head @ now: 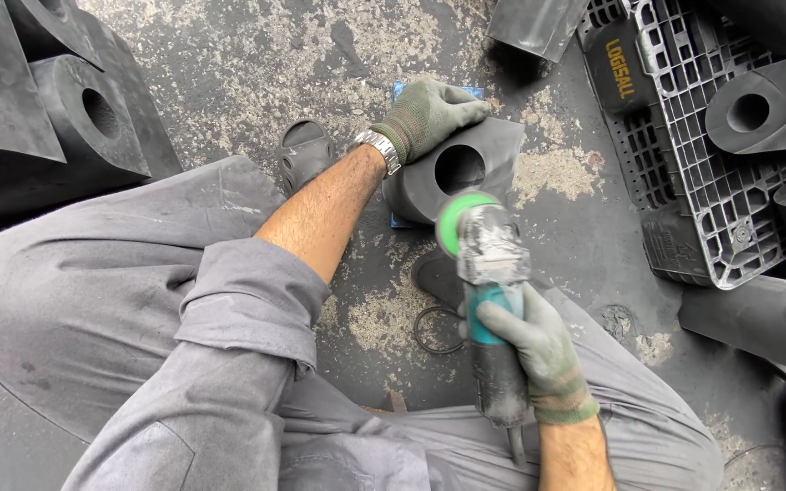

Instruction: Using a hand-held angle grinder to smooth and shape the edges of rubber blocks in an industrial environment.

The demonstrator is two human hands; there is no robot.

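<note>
Rubber block with a round bore sits on the floor ahead of the knees, bore facing back at the person, left hand gripping its top, right hand clenched round the angle grinder, long axis pointing forward, green disc just below the bore.

Grey rolled-sleeve workwear; green knit gloves on both hands (steel wristwatch)

Dark grey rubber block w/ round through-hole: lying on concrete floor atop a blue sheet, hole facing up toward camera, matte, dusty. Teal-bodied angle grinder w/ green disc: dust-coated, disc end just at block's near edge, body pointing back.
</note>
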